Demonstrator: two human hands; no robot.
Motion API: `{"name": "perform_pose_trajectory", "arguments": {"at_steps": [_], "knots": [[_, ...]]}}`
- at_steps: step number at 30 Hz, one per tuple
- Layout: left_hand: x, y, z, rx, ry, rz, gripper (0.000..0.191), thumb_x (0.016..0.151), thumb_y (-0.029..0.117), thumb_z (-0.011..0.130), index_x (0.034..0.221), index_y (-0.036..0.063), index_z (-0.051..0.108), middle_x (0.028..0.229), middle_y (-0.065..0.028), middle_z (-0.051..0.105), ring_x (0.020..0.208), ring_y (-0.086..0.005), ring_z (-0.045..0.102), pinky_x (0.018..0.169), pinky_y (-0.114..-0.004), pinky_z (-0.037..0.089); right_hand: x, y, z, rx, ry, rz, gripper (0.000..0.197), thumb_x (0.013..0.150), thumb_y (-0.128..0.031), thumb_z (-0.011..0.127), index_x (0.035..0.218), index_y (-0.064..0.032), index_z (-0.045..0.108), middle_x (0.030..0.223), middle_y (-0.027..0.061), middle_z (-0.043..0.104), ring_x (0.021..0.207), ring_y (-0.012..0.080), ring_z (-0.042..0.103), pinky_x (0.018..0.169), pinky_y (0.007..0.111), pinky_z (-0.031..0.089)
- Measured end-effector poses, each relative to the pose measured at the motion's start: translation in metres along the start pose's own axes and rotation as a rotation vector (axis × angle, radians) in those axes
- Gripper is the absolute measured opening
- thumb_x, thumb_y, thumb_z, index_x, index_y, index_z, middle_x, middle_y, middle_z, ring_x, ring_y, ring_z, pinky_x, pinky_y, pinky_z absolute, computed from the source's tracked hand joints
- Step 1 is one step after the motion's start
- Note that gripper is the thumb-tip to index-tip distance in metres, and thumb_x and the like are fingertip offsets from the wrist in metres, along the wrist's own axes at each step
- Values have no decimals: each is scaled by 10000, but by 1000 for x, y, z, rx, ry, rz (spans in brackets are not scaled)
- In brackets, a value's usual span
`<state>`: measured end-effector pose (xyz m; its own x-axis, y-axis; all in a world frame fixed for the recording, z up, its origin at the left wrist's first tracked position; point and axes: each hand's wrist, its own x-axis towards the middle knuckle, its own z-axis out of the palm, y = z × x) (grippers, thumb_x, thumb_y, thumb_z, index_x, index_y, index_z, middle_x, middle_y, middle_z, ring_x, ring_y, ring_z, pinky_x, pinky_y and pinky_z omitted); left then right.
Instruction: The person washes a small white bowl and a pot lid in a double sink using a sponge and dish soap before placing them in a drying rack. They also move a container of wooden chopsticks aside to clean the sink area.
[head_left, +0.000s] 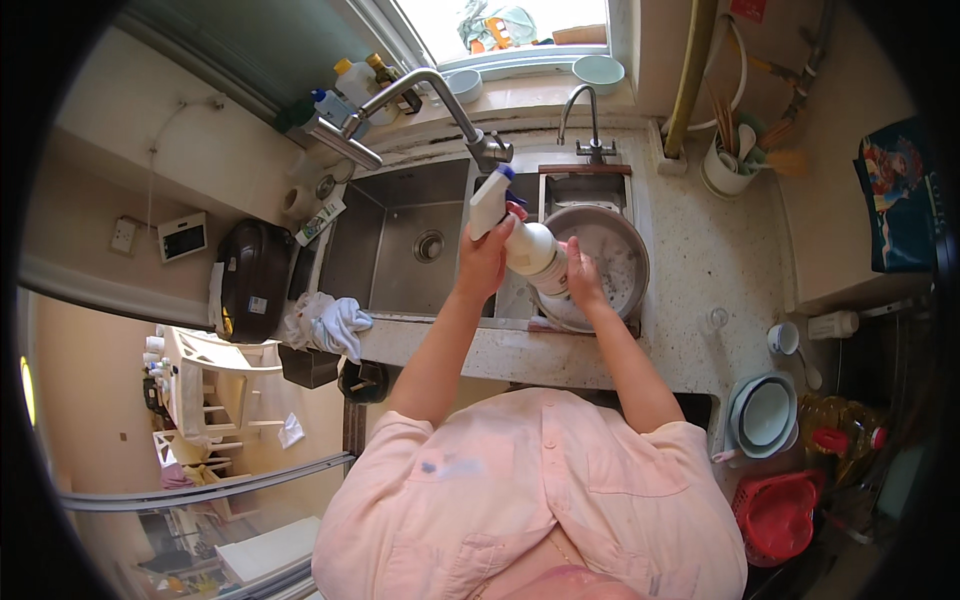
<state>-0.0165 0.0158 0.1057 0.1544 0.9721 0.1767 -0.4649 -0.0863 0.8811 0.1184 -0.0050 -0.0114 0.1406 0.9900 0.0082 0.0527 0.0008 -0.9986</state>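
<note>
A white spray bottle (534, 247) with a blue-tipped trigger head is tilted over the sink, held in both hands. My left hand (484, 259) grips it around the neck, just under the spray head. Lower down, my right hand (583, 279) holds the bottle's body near its base. Beneath and to the right rests a wide, round metal pan (611, 255), with suds or dark spots on its inner surface. The bottle and my right hand hide part of the pan. A steel sink basin (409, 247) lies to the left.
A tall pull-out faucet (442, 86) arches over the left basin, and a smaller tap (592, 120) stands behind the pan. Crumpled cloths (330, 322) lie on the front left edge. On the right counter are a small glass (717, 319), stacked bowls (765, 412) and a red basket (776, 517).
</note>
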Motion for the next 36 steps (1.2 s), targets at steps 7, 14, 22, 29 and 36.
{"name": "perform_pose_trajectory", "arguments": {"at_steps": [7,14,22,29,36], "knots": [[-7,-5,-5,195,38,31,145,791,80,550,921,16,546,857,-28,567,830,-109,526,764,-258,410,-12,-29,28,157,156,-86,453,931,-322,260,1016,-18,585,978,166,601,930,286,557,835,340,401],[6,24,-50,-140,-16,32,121,734,101,549,843,49,536,826,-57,550,828,-178,531,827,-325,394,4,14,2,177,-191,102,509,882,-499,332,1095,-88,543,999,93,594,951,260,550,865,402,384],[26,12,-48,-130,109,-21,224,814,167,564,983,37,495,860,-92,580,811,-184,562,766,-318,450,-17,-32,8,1013,-383,426,467,850,-524,423,1137,-156,423,1065,31,513,978,166,510,796,367,415],[31,-9,-55,-6,334,-118,201,826,203,587,927,53,500,815,-73,583,727,-173,585,652,-313,502,-29,-30,16,865,-256,205,440,851,-258,561,1189,-134,309,1072,41,459,956,131,482,809,273,431],[30,-2,-48,75,235,-166,236,799,180,610,961,55,492,796,-72,587,697,-155,585,620,-299,496,-45,-26,17,714,-362,131,659,765,-25,629,1295,-115,247,1161,49,442,1061,162,459,901,302,396]]}}
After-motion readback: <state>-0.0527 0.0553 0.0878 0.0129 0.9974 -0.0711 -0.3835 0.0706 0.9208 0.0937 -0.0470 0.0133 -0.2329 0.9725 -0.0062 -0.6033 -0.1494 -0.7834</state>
